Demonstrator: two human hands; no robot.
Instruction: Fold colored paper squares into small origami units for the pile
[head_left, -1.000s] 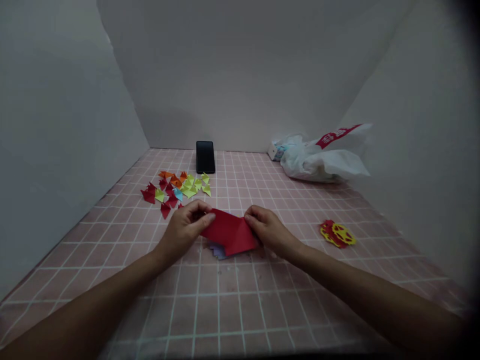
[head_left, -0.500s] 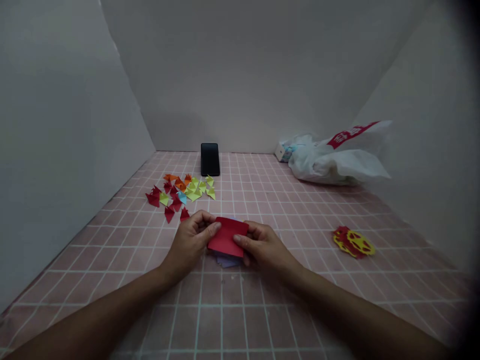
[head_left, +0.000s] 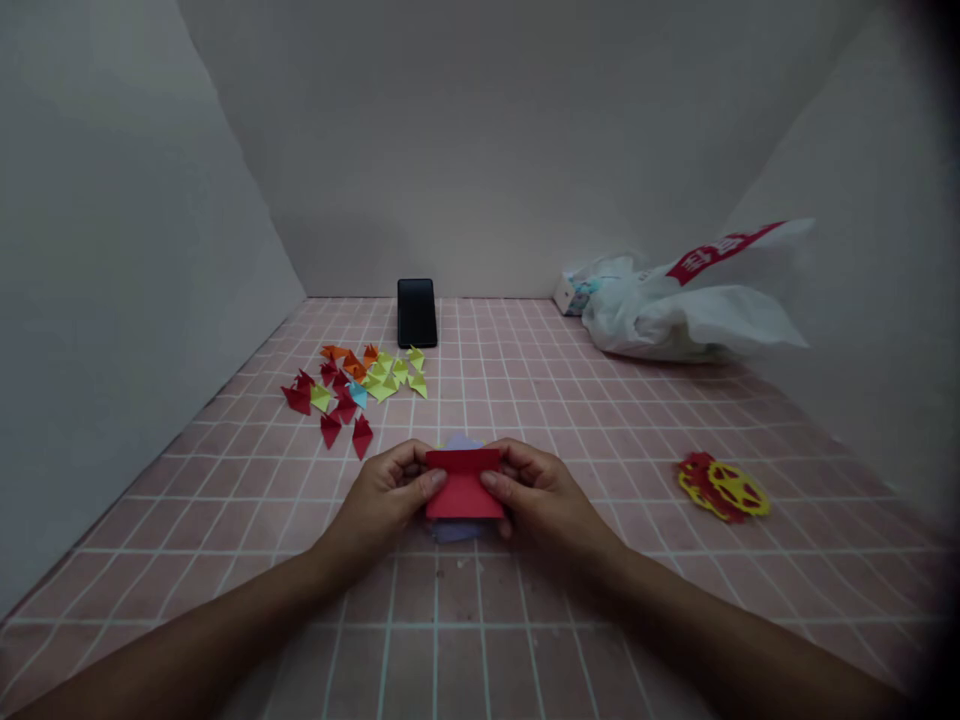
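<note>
Red paper (head_left: 465, 495): is sitting level after slanting earlier
Left hand (head_left: 388, 497): is pinching its left side
Right hand (head_left: 546, 497): is pinching its right side
Lilac paper (head_left: 457, 532): is showing beneath

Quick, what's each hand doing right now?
Left hand: closed, holding the left edge of the red paper.
Right hand: closed, holding the same paper's right edge.

Free lane over the gridded tabletop (head_left: 592, 425) between right hand (head_left: 544, 490) and yellow-and-red cutouts (head_left: 724, 487), running forward until the white plastic bag (head_left: 660, 325) blocks it; forward-left obstructed by folded paper pieces (head_left: 358, 395), black phone (head_left: 416, 314) beyond them.
</note>
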